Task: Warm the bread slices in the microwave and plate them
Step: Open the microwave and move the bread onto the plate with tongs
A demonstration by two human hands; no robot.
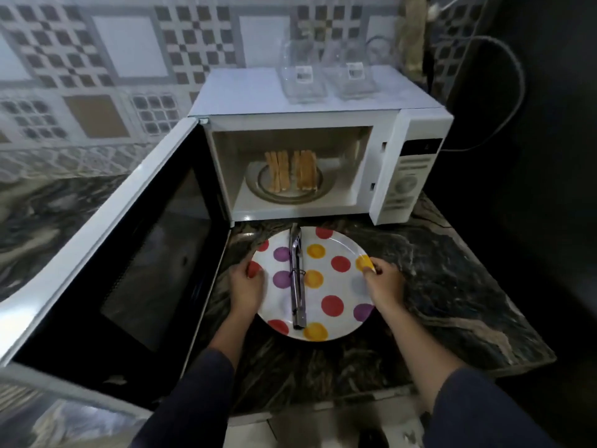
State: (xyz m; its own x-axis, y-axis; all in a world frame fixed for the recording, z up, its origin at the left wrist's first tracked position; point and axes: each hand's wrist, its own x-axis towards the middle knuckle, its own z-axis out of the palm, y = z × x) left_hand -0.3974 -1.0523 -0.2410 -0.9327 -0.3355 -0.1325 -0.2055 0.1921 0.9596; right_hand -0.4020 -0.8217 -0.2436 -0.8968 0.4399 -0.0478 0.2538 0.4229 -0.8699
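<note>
Counter (452, 286) under my left hand (247, 286) and right hand (384, 282) is dark marbled stone with pale veins all over. Up past the left hand the wall (129, 53) is patterned tile, grey-and-white checker blocks with a few tan squares, and out beyond the right hand it's just a flat black surface (549, 189).

The person wears a plain dark navy garment of matte cloth with long sleeves. The left sleeve (193, 402) ends part-way along the forearm in a soft, rounded hem, its cloth lying in loose folds. The right sleeve (491, 412) is of the same dark navy cloth and ends at about the same place. Beyond each hem the forearm is bare down to the left hand (247, 287) and the right hand (384, 282). Both hands are slightly blurred, so finer detail on the fingers cannot be told.
</note>
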